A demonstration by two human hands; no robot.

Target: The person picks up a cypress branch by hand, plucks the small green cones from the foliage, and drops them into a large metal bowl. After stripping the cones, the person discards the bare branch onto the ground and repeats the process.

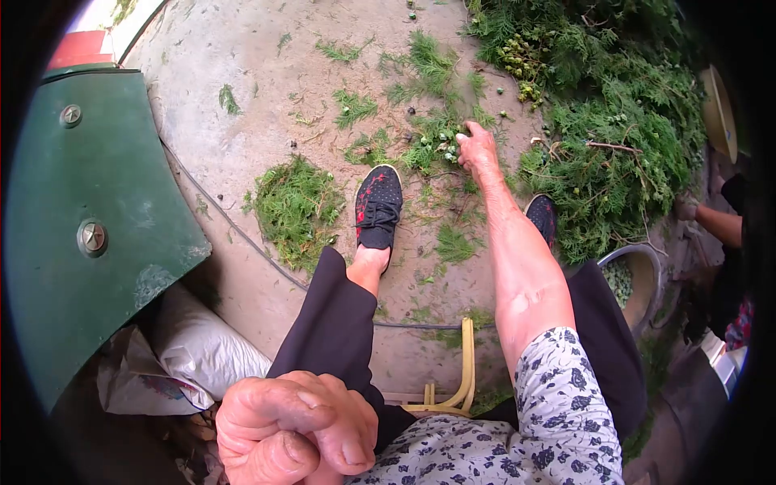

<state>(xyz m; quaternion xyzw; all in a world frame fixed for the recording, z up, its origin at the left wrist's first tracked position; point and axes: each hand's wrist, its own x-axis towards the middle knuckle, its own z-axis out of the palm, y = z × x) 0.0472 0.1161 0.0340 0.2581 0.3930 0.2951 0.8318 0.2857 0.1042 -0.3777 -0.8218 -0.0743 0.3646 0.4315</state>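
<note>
My right hand (478, 152) reaches forward and down to the ground. Its thumb and index finger are bent close together beside an evergreen sprig with pale green cones (443, 147); what lies between the fingertips is too small to make out. Above that hand, a patch of greenery is smeared by motion. My left hand (299, 424) is close to the camera in front of my lap, fingers curled in with the thumb against them. Anything inside it is hidden. Loose sprigs (354, 107) and small dark cones are scattered round my shoes (378, 206).
A big heap of cut evergreen branches (622, 137) is at the right. Below it stands a bucket (647, 283) with green cones in it. A small pile of sprigs (297, 212) lies left of my foot, near a cable (194, 182). Another person's hand (687, 206) shows at far right.
</note>
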